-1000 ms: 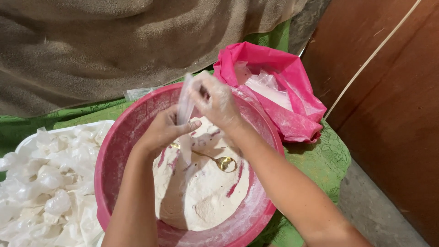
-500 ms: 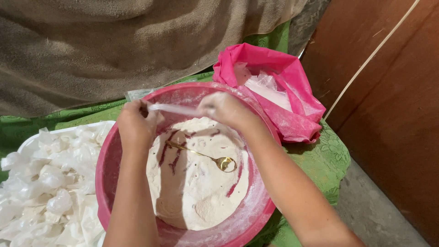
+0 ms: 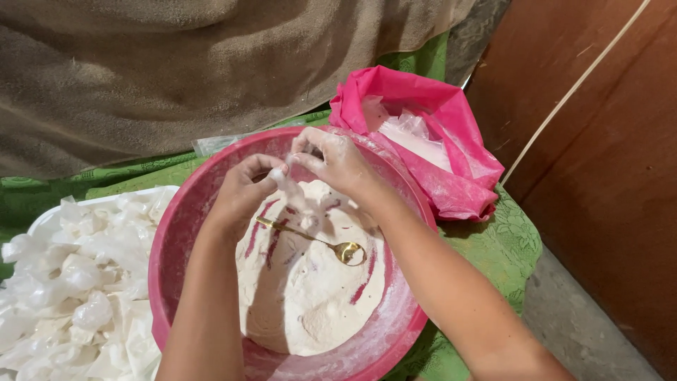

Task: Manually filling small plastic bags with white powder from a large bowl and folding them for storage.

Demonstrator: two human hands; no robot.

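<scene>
Both my hands meet over a large pink basin [image 3: 185, 233] that holds white flour-like powder [image 3: 310, 296]. My left hand [image 3: 243, 187] and my right hand [image 3: 335, 162] pinch the top of a small clear plastic packet [image 3: 290, 189] filled with white powder, hanging between the fingers just above the powder. A gold spoon [image 3: 321, 240] lies on the powder below the hands, bowl toward the right.
A white tray [image 3: 77, 282] heaped with several tied clear packets sits to the left. A pink plastic bag [image 3: 430, 134] with clear bags inside lies behind right. Green patterned cloth [image 3: 493, 247] covers the surface; brown fabric [image 3: 176, 70] at the back, wooden panel [image 3: 606, 176] right.
The packet was held upright, then stretched sideways between the hands. Now the hands have come together and lower, pinching its top close above the powder.
</scene>
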